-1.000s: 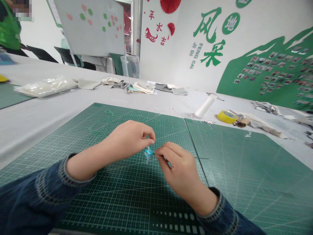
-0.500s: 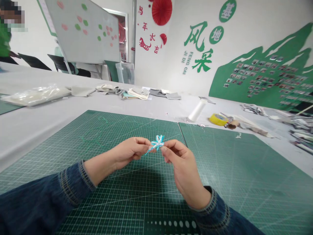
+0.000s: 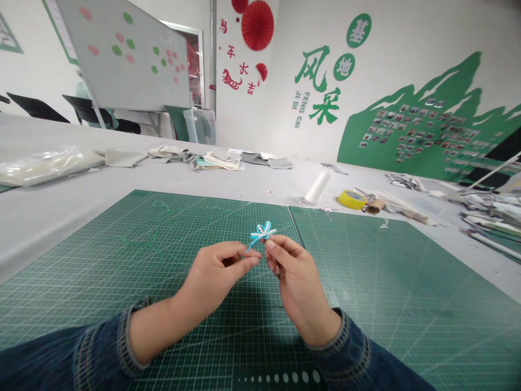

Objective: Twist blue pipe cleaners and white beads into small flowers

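The largest thing is the pale table [image 3: 203,182], one long surface. On it lie two big gridded green mats side by side, the left mat [image 3: 122,255] under the work and the right mat [image 3: 386,271] beyond the seam. One whiteboard [image 3: 134,65] stands behind. A filled clear plastic bag [image 3: 52,165] lies at the far left.

There are two bare hands over the left mat, close together. The left hand [image 3: 211,274] has its thumb and forefinger tips near each other; whether they close on anything, I cannot tell. The right hand [image 3: 299,277] pinches the base of the blue ornament between thumb and fingertips.

Smaller things sit past the mats: one white roll [image 3: 318,187], one yellow roll of tape [image 3: 352,199] and one brown cardboard tube [image 3: 375,206].

The smallest is the single blue ornament [image 3: 264,231], held up above the mat. At least four petals show, edged with pale beads; overlap hides the exact number. One thin strip [image 3: 253,243] trails from it toward the left hand. It looks very light, the petals springy and easily bent, the beads perhaps slightly slippery. The gathered base seems the best hold; squeezing the petal tips could spoil their shape.
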`<act>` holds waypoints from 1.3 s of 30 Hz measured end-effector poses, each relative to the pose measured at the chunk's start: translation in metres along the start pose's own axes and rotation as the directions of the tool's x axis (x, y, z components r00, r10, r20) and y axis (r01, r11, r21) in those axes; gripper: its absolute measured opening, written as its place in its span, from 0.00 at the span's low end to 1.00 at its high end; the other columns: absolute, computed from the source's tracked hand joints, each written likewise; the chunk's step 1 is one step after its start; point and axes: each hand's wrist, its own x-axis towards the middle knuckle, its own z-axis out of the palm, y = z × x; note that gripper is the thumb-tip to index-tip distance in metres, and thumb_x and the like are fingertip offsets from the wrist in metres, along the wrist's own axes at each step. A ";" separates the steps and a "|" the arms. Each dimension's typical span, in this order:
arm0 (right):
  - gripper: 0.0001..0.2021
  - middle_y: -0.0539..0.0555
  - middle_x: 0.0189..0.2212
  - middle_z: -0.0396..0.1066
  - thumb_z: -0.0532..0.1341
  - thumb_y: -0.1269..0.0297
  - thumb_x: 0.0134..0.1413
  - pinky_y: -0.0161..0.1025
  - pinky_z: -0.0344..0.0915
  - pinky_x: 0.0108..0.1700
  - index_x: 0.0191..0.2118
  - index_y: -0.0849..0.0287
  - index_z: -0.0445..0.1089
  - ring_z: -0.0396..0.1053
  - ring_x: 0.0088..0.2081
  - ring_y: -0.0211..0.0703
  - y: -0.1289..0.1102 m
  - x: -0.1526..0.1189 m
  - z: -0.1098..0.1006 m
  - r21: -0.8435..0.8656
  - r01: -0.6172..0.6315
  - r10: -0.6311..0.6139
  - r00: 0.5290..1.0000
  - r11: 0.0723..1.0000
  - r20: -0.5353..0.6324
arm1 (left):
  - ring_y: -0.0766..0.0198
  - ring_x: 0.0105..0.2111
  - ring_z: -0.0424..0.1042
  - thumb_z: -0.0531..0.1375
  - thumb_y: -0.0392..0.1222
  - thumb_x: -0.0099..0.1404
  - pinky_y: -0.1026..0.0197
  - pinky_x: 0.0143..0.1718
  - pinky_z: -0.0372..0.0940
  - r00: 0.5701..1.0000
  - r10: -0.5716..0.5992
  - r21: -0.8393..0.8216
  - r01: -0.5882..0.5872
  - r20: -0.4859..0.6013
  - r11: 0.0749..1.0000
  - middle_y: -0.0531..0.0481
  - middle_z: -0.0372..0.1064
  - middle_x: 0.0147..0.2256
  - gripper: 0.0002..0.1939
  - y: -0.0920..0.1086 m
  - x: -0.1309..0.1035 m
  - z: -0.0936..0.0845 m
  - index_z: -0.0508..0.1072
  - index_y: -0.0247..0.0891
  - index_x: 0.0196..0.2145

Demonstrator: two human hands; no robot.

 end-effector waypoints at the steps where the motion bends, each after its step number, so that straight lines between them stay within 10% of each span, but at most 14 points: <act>1: 0.07 0.46 0.20 0.63 0.69 0.62 0.45 0.35 0.51 0.26 0.28 0.59 0.73 0.55 0.22 0.33 0.000 0.000 0.000 0.016 -0.013 0.013 1.000 1.000 0.000 | 0.68 0.22 0.69 0.64 0.37 0.62 0.67 0.22 0.63 1.000 0.025 0.016 -0.025 -0.010 1.000 0.54 0.76 0.25 0.04 0.000 0.000 0.000 0.80 0.40 0.32; 12: 0.07 0.47 0.21 0.64 0.69 0.62 0.45 0.34 0.52 0.25 0.29 0.60 0.74 0.56 0.22 0.34 -0.001 0.002 0.000 -0.005 0.005 -0.005 0.999 1.000 -0.041 | 0.66 0.28 0.68 0.59 0.37 0.68 0.63 0.31 0.64 0.877 0.479 0.473 -0.441 0.043 0.763 0.52 0.72 0.27 0.07 -0.002 -0.006 -0.006 0.77 0.40 0.40; 29: 0.04 0.49 0.25 0.72 0.63 0.64 0.55 0.37 0.61 0.29 0.32 0.57 0.74 0.66 0.27 0.39 -0.007 -0.007 0.002 -0.500 0.209 -0.255 0.967 0.840 -0.023 | 0.66 0.25 0.61 0.59 0.35 0.67 0.61 0.28 0.58 0.832 0.550 0.564 -0.489 0.073 0.665 0.54 0.66 0.23 0.05 0.008 -0.004 -0.019 0.75 0.38 0.39; 39: 0.08 0.49 0.26 0.67 0.58 0.73 0.59 0.38 0.60 0.30 0.30 0.56 0.72 0.63 0.28 0.39 -0.007 -0.012 0.001 -0.751 0.492 -0.522 0.821 0.441 0.231 | 0.64 0.24 0.61 0.58 0.31 0.66 0.59 0.28 0.62 0.718 0.659 0.692 -0.594 0.226 0.410 0.53 0.65 0.23 0.07 0.016 -0.005 -0.024 0.73 0.36 0.41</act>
